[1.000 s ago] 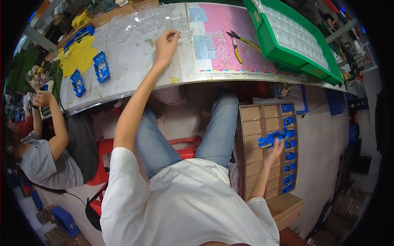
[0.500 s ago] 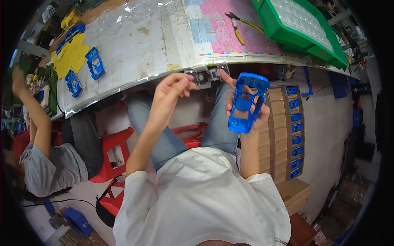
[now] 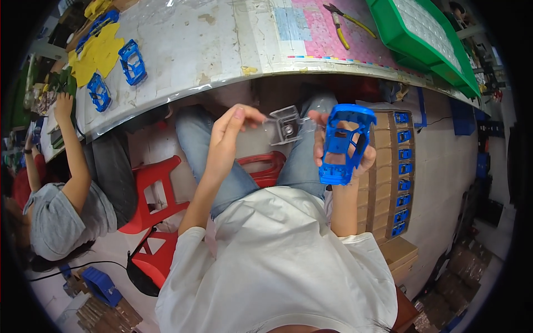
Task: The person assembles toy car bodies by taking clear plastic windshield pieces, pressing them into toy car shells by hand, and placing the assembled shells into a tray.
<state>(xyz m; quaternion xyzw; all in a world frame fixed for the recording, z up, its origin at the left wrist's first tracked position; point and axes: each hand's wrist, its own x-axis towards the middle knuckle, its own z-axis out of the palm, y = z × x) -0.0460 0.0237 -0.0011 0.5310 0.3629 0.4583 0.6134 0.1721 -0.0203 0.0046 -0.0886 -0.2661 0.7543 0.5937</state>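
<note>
In my right hand (image 3: 363, 159) is a blue toy car body shell (image 3: 337, 145), held upright with its hollow inside and window openings showing. The same hand's fingertips, left of the shell, also pinch one end of a clear plastic car window piece (image 3: 286, 129). This clear piece hangs tilted above my lap, between my two hands. My left hand (image 3: 229, 126) is beside its left end, index finger stretched toward it and thumb apart from the fingertip. Whether the left fingertips touch the clear edge is hard to tell.
Two blue shells (image 3: 132, 62) lie by a yellow cloth (image 3: 97, 55) on the table (image 3: 183, 61). Yellow-handled pliers (image 3: 341, 33) and a green tray (image 3: 402, 41) are farther right. A divided carton (image 3: 382, 166) with several blue shells stands at my right. A co-worker (image 3: 72, 205) sits left.
The clear piece has turned and come away from the table edge, nearer to me. My right hand and the blue shell have shifted slightly right. The left fingers have loosened.
</note>
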